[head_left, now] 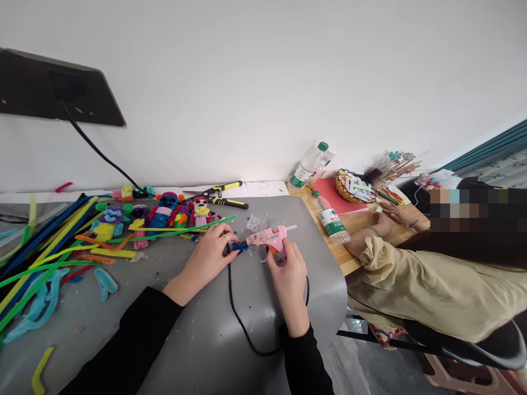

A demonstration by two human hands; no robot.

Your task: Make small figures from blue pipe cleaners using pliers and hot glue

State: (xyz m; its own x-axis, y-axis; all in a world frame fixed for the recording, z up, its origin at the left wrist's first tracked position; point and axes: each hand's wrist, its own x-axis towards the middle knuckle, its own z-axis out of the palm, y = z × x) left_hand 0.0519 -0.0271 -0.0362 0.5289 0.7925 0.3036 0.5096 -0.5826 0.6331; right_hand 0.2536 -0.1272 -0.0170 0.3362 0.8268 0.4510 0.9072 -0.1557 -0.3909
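My right hand (289, 271) is closed round the handle of a pink hot glue gun (263, 237), whose nozzle points left. A clear glue stick (291, 227) juts from its back end. At the nozzle, my left hand (212, 247), with a ring on one finger, pinches a small blue piece (240, 247) that looks like pipe cleaner. The gun's black cord (239, 315) loops over the grey table below my hands. Just behind the gun lies a crumpled clear plastic bit (256, 222).
Pipe cleaners (45, 247) spread across the left, beside several fuzzy dolls (164, 208). Yellow-black pliers (228, 203) lie near the wall. To the right are a plastic bottle (329, 219), a red sheet (323, 192), a basket (349, 184) and a seated person in a tan sleeve (415, 285).
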